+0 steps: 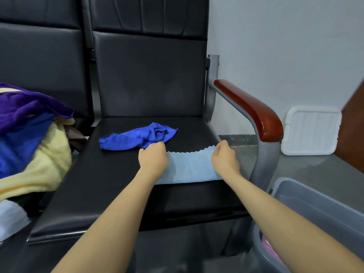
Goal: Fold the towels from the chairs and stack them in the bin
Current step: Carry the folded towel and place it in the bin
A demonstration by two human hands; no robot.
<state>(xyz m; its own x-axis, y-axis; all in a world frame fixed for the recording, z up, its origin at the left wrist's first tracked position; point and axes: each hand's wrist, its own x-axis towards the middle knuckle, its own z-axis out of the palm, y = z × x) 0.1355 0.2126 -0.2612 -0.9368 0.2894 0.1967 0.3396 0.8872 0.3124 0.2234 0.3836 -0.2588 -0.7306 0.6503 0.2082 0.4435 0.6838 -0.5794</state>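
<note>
A light blue towel [190, 167] lies flat on the black chair seat [110, 186], its far edge wavy. My left hand [153, 158] pinches its far left corner and my right hand [224, 157] pinches its far right corner. Just behind my left hand a crumpled dark blue towel [137, 137] rests on the same seat. On the chair to the left sits a heap of towels [29, 138] in purple, blue and pale yellow. The grey bin [307, 205] stands on the floor at the lower right, with something pink showing inside it.
The chair has a red-brown armrest [254, 113] on a grey metal frame to the right of the towel. A white plastic lid [311, 132] leans against the wall behind. A brown panel [354, 134] cuts in at the right edge. A whitish cloth [9, 217] lies at the lower left.
</note>
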